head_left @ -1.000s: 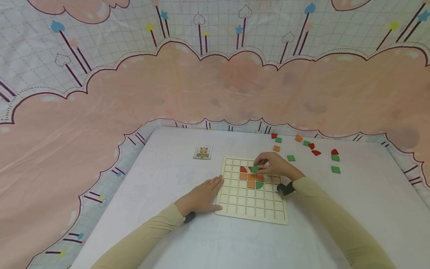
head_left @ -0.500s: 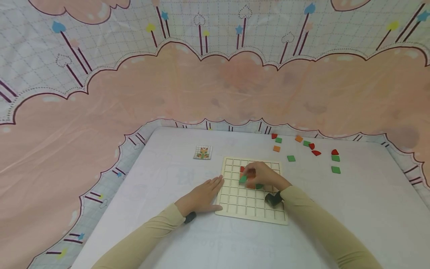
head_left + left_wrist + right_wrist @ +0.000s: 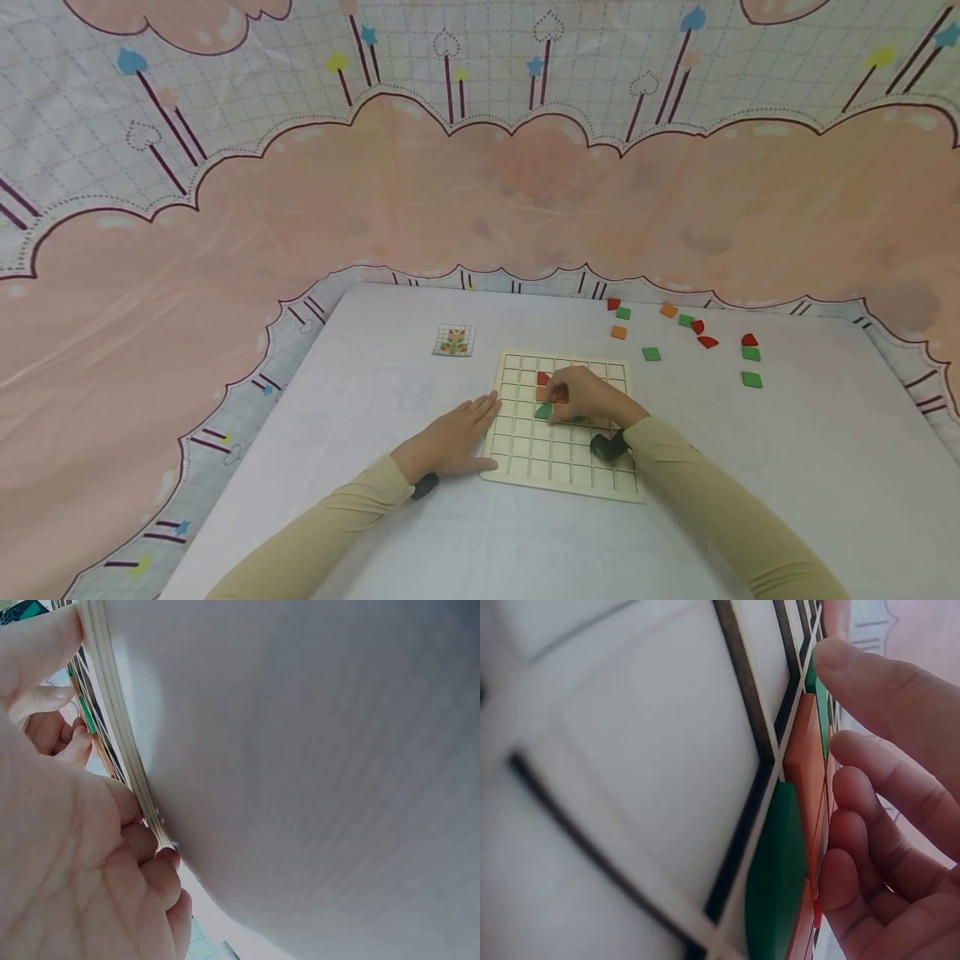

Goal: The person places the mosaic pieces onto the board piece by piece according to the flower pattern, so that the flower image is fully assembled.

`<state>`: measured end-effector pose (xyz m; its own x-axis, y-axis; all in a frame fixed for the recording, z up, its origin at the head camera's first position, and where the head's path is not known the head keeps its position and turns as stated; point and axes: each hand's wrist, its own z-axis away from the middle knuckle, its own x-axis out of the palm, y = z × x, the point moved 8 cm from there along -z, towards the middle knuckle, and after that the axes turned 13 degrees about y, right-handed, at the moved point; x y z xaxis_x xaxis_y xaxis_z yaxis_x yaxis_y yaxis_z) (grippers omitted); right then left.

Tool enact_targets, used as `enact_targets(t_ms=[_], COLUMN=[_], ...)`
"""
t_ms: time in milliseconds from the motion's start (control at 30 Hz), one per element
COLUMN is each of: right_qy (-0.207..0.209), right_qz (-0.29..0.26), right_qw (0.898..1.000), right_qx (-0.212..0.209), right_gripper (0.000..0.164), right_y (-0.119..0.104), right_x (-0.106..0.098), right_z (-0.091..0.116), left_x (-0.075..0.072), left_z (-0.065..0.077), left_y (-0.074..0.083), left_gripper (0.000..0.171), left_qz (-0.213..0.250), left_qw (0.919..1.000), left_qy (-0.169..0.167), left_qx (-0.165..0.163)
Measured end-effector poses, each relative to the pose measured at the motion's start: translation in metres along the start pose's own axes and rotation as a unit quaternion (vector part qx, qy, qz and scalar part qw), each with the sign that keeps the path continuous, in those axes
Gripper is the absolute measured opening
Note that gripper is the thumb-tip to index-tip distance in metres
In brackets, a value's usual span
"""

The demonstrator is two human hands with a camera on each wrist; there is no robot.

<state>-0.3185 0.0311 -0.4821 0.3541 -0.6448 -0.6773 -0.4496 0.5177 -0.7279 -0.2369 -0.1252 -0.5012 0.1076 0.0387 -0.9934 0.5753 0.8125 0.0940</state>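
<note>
White tabletop [image 3: 420,542], patterned cloth [image 3: 465,208] beyond. Right hand [image 3: 590,394] holds a green tile [image 3: 542,412] in a narrow pinch at eleven o'clock on the wooden grid board [image 3: 561,469]. Left hand [image 3: 448,437], fingers [image 3: 477,410] extended, rests against its nine-o'clock edge; picture card [image 3: 453,341] at ten, loose tiles [image 3: 651,354] towards two.

The white table [image 3: 465,550] carries a grid board [image 3: 540,448], a pattern card [image 3: 453,341] near the far-left corner, and coloured tiles [image 3: 651,354] toward the far-right corner.

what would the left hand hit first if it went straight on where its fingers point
The left hand would likely meet the wooden board first: its left edge lies right at the fingertips. Depth is unclear, so it might slide over.
</note>
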Motion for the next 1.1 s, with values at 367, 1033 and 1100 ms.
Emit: enact_targets(t_ms=[367,1033,1100], right_qy=[0.003,-0.003,-0.012], right_qz=[0.018,-0.001,-0.001], right_qw=[1.000,1.000,1.000], right_qx=[-0.002,0.008,0.007], right_gripper=[0.017,0.021,0.022], right_y=[0.001,0.008,0.009], right_x=[-0.002,-0.035,-0.030], right_z=[-0.001,0.008,0.007], left_x=[0.000,0.001,0.000], left_z=[-0.001,-0.002,-0.003], left_y=[0.001,0.002,0.001], left_gripper=[0.090,0.091,0.091], left_qz=[0.002,-0.005,-0.004], left_qw=[1.0000,1.0000,1.0000], left_qy=[-0.003,-0.002,-0.002], left_qx=[-0.002,-0.003,-0.002])
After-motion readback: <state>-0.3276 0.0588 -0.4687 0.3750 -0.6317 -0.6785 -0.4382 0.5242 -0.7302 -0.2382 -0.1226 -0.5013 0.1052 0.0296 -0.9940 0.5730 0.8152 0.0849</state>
